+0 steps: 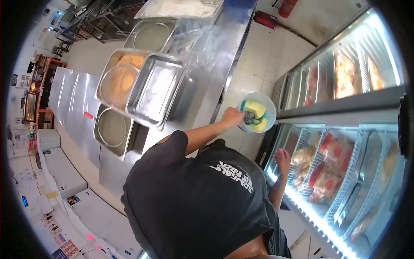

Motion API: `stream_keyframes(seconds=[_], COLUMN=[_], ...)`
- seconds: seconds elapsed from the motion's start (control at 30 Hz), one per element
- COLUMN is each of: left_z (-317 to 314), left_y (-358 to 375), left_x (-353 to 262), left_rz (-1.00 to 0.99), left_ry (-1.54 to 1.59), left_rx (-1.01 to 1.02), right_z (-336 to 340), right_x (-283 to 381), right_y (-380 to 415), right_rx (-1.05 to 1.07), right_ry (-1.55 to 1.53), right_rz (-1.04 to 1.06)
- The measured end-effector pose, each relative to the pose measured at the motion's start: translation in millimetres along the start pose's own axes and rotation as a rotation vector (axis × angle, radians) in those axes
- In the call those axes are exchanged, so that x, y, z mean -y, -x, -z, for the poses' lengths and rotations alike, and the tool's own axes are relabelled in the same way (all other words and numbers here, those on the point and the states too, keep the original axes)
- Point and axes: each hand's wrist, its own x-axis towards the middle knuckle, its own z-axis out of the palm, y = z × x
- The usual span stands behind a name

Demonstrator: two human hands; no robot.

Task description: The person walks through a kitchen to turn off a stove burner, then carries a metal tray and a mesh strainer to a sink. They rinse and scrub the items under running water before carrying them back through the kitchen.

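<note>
My left hand point(233, 117) grips the near rim of a round translucent tub point(270, 113) with its fingers closed. In the tub lie yellow sponge-like pieces point(255, 108), something green and a dark grey scouring pad point(249, 118). My right hand point(282, 159) is raised beside the lit glass-front cooler point(280, 122), fingers loosely bent and apart, holding nothing. Both arms reach out past the dark T-shirt.
To the left, a steel counter point(196, 97) bears an empty steel pan point(157, 88), a pan with orange crumbs point(131, 60) and pans with round sieves. Bagged food point(330, 168) fills cooler racks at the right. A fire extinguisher point(288, 7) stands at the top.
</note>
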Motion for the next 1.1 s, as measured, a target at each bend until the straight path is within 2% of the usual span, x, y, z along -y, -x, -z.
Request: stream_keyframes(seconds=[0.07,0.27,0.33,0.4,0.47,0.53,0.57,0.73,0.83,0.9,1.0,1.07,1.1], left_z=[-10,-31,-35,-33,-28,-25,-25,-34,-53,-68,-95,-141,-166], left_y=[-59,-209,-264,-300,-349,-400,-427,-562,-661,-731,-799,-841,-854], left_x=[-39,-167,-205,-268,-313,-359,-381,-474,-514,-545,-599,-654,-679], left_rz=[-0.002,-0.17,-0.08,0.001,-0.057,-0.055,-0.053,-0.081,-0.149,-0.181,-0.134,-0.125,-0.12], left_ry=[-0.088,0.01,0.222,0.306,0.282,0.257,0.253,0.337,0.258,0.157,0.015,-0.067,-0.106], left_rx=[0.052,0.006,-0.008,-0.034,-0.024,-0.063,-0.087,-0.135,-0.058,0.043,0.177,0.271,0.323], right_z=[0,-14,-22,-38,-49,-67,-77,-104,-92,-72,-28,1,19], right_x=[27,127,164,212,261,315,367,479,490,480,481,452,450], right_y=[-44,-233,-314,-389,-469,-542,-550,-719,-837,-893,-909,-929,-934], right_rx=[-0.003,0.007,0.081,0.074,0.213,0.188,0.166,0.081,-0.032,-0.151,-0.328,-0.601,-0.649], right_ry=[-0.057,-0.071,-0.139,0.026,-0.033,0.13,0.206,0.375,0.282,0.429,0.613,0.612,0.555], right_rz=[0.006,0.118,0.055,0.093,0.089,0.188,0.155,0.245,0.31,0.163,-0.006,0.016,-0.07])
